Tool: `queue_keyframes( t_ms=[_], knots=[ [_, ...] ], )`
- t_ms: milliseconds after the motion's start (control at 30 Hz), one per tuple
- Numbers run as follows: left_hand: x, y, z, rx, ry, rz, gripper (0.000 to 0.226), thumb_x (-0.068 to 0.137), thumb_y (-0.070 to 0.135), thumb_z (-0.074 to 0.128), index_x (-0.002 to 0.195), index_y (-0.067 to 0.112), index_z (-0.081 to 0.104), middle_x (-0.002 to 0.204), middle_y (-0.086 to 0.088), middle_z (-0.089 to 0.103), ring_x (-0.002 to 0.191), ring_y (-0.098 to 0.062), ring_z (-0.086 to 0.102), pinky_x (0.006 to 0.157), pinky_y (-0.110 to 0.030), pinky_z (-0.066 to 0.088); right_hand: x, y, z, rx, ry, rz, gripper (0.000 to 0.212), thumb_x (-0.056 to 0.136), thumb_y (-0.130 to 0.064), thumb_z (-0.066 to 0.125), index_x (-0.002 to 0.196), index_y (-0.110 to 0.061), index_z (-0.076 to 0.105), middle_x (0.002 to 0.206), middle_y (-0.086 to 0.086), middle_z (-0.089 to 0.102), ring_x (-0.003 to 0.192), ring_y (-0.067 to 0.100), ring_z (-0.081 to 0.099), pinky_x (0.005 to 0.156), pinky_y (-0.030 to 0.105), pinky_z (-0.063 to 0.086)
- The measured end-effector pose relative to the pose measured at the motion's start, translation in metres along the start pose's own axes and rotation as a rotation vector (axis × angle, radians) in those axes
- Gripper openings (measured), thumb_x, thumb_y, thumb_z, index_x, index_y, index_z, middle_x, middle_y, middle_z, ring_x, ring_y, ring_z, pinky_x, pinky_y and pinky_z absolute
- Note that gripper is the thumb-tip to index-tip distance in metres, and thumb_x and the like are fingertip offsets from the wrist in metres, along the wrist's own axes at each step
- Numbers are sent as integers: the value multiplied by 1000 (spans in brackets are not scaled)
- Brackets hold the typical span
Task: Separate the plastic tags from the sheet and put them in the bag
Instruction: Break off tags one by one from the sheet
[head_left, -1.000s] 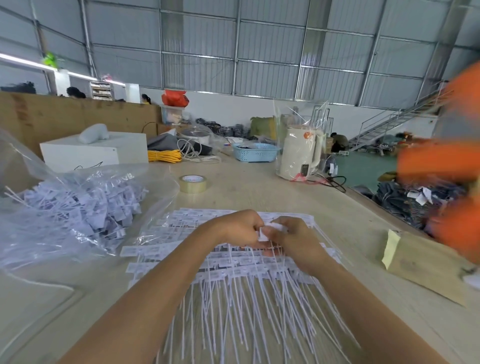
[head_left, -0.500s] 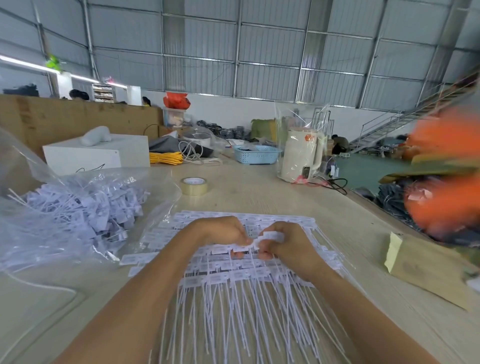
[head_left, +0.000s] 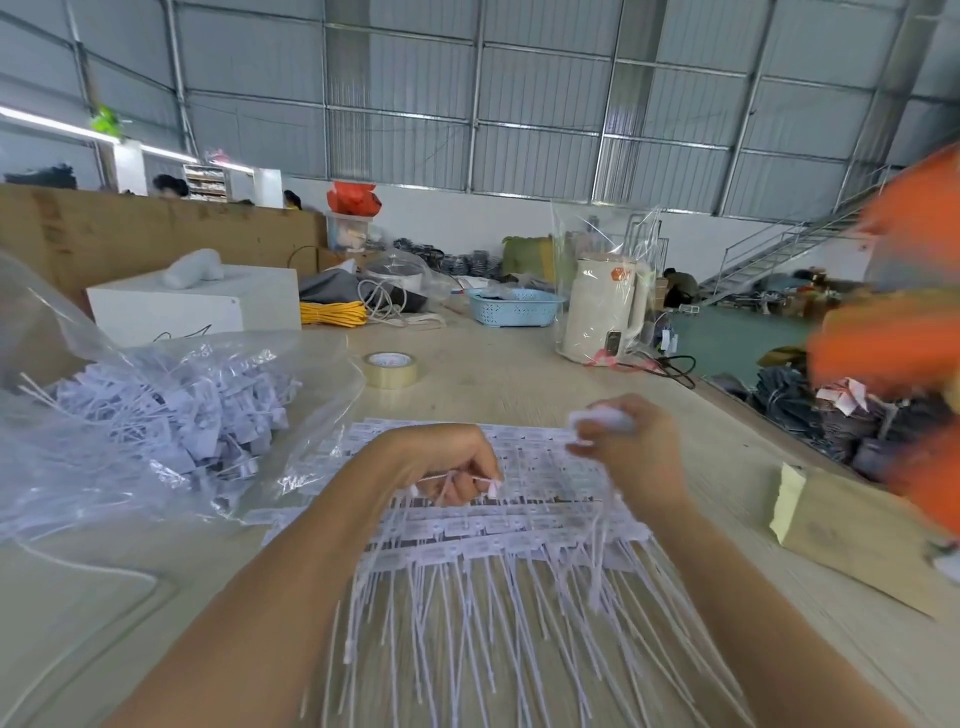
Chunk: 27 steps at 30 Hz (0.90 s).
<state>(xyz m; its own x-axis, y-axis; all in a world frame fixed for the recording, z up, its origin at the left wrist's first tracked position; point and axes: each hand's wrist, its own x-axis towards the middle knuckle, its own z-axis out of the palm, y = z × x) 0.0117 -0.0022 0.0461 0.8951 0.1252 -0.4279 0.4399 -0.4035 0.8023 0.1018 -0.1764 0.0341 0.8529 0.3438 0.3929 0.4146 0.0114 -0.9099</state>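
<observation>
Stacked sheets of white plastic tags (head_left: 524, 525) lie on the table in front of me, their long thin tails fanned toward me. My left hand (head_left: 447, 462) rests on the sheets with curled fingers gripping a thin strip of them. My right hand (head_left: 628, 441) is lifted to the right and pinches a white tag (head_left: 602, 418), blurred, whose tail hangs down. A clear plastic bag (head_left: 156, 415) holding several loose tags lies open at the left.
A tape roll (head_left: 390, 369) sits beyond the sheets. A cream kettle (head_left: 597, 312) in plastic wrap, a blue basket (head_left: 514, 306) and a white box (head_left: 192, 306) stand farther back. A cardboard packet (head_left: 841, 535) lies at the right. A blurred person in orange (head_left: 904, 332) is at the right edge.
My right hand has pulled up and to the right with a tag, away from the left hand. My left hand has stayed down on the sheets.
</observation>
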Motion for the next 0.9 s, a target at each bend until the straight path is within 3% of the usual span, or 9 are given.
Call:
queue_keyframes(
  t_ms=[100,300,367,467,567,633,700,800,900],
  knots=[
    [0,-1,6,300,203,112,42,90,18,54,47,15,52,57,-1,47,57,-18,41,62,-29,34,12,-1,-29,423,172,174,16,81,10,63,95,6,57,84,17,63,59,20,66,55,20,56],
    [6,18,20,784,413,52,44,93,46,51,91,3,62,74,-11,53,74,-21,55,67,-30,40,16,-12,-23,519,57,95,10,84,9,59,82,-1,60,86,13,64,63,14,68,60,18,55],
    [3,27,24,618,457,187,42,95,49,44,83,12,60,73,-12,55,75,-22,56,68,-30,39,18,-15,-11,528,-29,118,10,84,10,58,81,1,58,84,13,63,62,14,67,59,19,56],
    [-7,38,37,109,227,333,50,96,50,39,117,8,57,100,-7,63,94,-22,61,86,-32,46,21,-19,8,484,-105,136,7,86,8,57,83,3,58,70,11,62,56,17,62,53,20,53],
    [-14,35,45,-43,78,402,31,99,31,43,118,7,52,101,-9,60,80,-22,65,74,-29,52,26,-29,30,510,-49,187,6,87,5,59,88,0,60,74,9,65,58,13,66,54,20,55],
    [-20,29,47,-159,198,450,14,99,15,45,111,9,50,95,-9,59,63,-16,64,64,-29,53,26,-36,50,521,-32,183,11,87,3,60,82,-7,59,74,8,66,54,7,66,50,19,54],
    [-30,20,45,-211,433,443,17,97,12,47,114,12,45,93,-10,58,55,-12,59,59,-29,53,23,-43,73,461,-94,134,15,87,0,61,74,-8,59,65,9,62,49,10,61,48,23,49],
    [-53,-5,25,33,853,430,31,97,17,46,128,14,45,94,-8,60,72,-17,56,66,-29,47,11,-56,113,353,-218,42,29,87,-3,60,59,-10,57,57,12,55,52,21,50,53,27,40],
    [-87,-41,-2,161,1080,413,34,97,17,47,130,17,52,82,-1,61,64,-6,54,57,-14,41,-4,-72,157,314,-285,-29,14,86,-7,63,72,-11,62,63,8,60,55,14,56,54,23,46]
  ],
)
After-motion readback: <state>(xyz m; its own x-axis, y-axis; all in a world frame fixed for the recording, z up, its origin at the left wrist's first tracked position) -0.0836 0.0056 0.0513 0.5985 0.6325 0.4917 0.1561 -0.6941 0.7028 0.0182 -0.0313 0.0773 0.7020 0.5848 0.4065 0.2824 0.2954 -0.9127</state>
